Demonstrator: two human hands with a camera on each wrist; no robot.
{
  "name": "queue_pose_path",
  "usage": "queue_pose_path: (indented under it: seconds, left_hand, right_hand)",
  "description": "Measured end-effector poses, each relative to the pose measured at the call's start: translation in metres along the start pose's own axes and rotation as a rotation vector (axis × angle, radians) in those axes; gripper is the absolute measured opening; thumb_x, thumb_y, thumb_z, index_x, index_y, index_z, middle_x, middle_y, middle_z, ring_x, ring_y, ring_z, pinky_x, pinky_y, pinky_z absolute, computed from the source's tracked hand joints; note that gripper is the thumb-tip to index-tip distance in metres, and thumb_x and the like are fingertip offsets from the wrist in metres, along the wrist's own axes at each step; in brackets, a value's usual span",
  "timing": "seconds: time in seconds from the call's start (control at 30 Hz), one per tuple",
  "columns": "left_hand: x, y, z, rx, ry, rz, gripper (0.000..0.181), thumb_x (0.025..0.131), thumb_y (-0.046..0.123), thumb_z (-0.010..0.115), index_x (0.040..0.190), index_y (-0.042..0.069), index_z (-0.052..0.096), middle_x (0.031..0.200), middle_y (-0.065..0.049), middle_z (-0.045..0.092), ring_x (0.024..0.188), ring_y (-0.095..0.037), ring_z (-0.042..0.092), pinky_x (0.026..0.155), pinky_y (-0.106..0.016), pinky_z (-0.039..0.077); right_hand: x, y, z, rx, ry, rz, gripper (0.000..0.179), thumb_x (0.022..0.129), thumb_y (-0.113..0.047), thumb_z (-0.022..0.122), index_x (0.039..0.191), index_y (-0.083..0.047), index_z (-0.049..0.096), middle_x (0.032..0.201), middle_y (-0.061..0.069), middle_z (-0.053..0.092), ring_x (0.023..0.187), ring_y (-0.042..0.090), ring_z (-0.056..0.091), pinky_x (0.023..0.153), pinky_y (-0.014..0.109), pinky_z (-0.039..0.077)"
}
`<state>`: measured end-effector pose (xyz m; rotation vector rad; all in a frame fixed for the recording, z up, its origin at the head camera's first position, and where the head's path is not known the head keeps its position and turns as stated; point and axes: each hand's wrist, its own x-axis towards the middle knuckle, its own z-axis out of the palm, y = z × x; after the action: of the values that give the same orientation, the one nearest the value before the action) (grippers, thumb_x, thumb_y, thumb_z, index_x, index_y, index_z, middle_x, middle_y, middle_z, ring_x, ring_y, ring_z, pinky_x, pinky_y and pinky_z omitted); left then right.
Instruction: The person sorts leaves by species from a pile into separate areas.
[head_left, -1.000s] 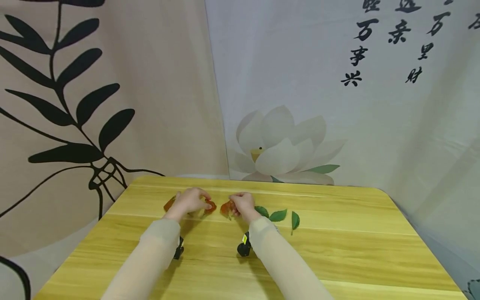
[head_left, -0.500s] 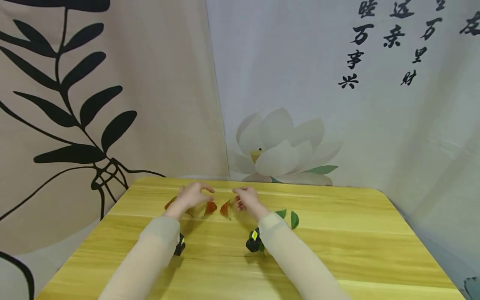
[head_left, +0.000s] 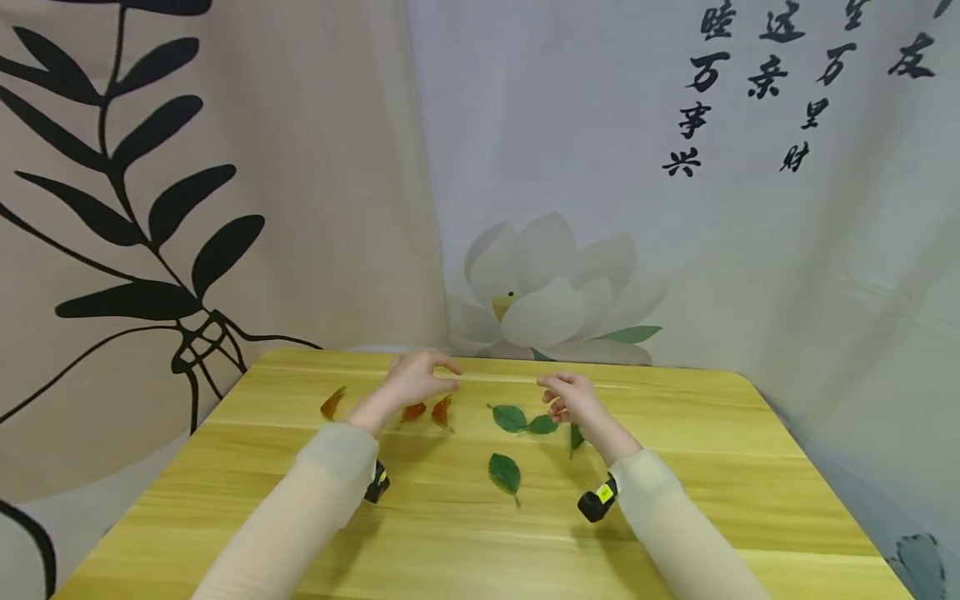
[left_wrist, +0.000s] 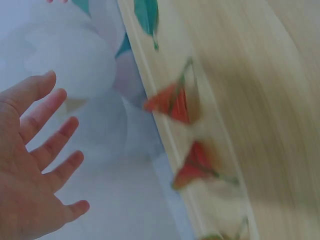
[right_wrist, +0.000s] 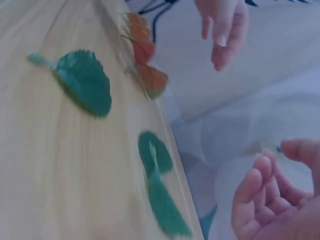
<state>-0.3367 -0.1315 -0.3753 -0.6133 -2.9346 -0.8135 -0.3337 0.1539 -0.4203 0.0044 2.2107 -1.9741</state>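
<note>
My left hand (head_left: 420, 377) is raised above the reddish leaves, holding nothing, its fingers spread in the left wrist view. Below it lie a red leaf (head_left: 414, 412) and an orange-red leaf (head_left: 442, 412). Another orange leaf (head_left: 333, 403) rests left of my forearm. My right hand (head_left: 573, 396) hovers over the green leaves, its fingers loosely bent around nothing. Two green leaves (head_left: 509, 417) (right_wrist: 167, 207) touch or overlap near it. One green leaf (head_left: 576, 438) is partly hidden by the right hand and wrist. Another green leaf (head_left: 505, 473) lies nearer on its own.
All the leaves lie on a yellow wooden table (head_left: 450, 542). Behind its far edge hangs a cloth backdrop (head_left: 337, 167) printed with a plant, a lotus and characters. A small black wrist camera (head_left: 597, 500) sits under the right wrist.
Both hands have come away from the red leaves they were touching. The right hand has moved right over the green leaves; the left has risen and shifted slightly right.
</note>
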Motion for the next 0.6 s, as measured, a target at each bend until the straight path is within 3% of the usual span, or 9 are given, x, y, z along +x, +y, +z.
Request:
queue_pose_path:
  seconds: [0.13,0.33,0.5,0.6]
  left_hand:
    - [0.007,0.019,0.015,-0.012,-0.018,0.046,0.024,0.088,0.031,0.072,0.110,0.022,0.073,0.126,-0.003,0.063,0.125,-0.028,0.049,0.106,-0.063,0.016]
    - [0.010,0.039,0.040,-0.001,-0.062,0.062,0.022,0.086,0.029,0.074,0.108,0.024,0.074,0.122,0.004,0.065,0.124,-0.025,0.051,0.107,-0.062,0.018]
    - [0.007,0.057,0.061,0.033,-0.150,0.117,0.024,0.086,0.027,0.075,0.108,0.017,0.074,0.115,0.000,0.068,0.114,-0.027,0.057,0.100,-0.055,0.036]
    - [0.003,0.065,0.074,0.050,-0.207,0.111,0.025,0.086,0.029,0.074,0.105,0.013,0.072,0.098,0.000,0.070,0.092,-0.021,0.063,0.081,-0.042,0.050]
  right_hand:
    - [-0.015,0.012,-0.025,0.050,0.049,0.011,0.038,0.097,-0.024,0.060,0.120,0.006,0.058,0.075,0.004,0.056,0.052,0.011,0.050,0.051,0.023,0.047]
    - [-0.031,0.030,-0.039,0.145,0.065,0.063,0.036,0.096,-0.021,0.061,0.119,0.007,0.057,0.076,0.004,0.057,0.055,0.011,0.050,0.053,0.023,0.046]
    - [-0.039,0.045,-0.040,0.168,0.034,0.090,0.037,0.094,-0.019,0.063,0.118,0.009,0.056,0.078,0.005,0.057,0.055,0.011,0.049,0.053,0.023,0.045]
    - [-0.044,0.052,-0.040,0.165,0.006,0.099,0.036,0.094,-0.018,0.064,0.116,0.009,0.056,0.077,0.005,0.058,0.054,0.010,0.050,0.051,0.022,0.046]
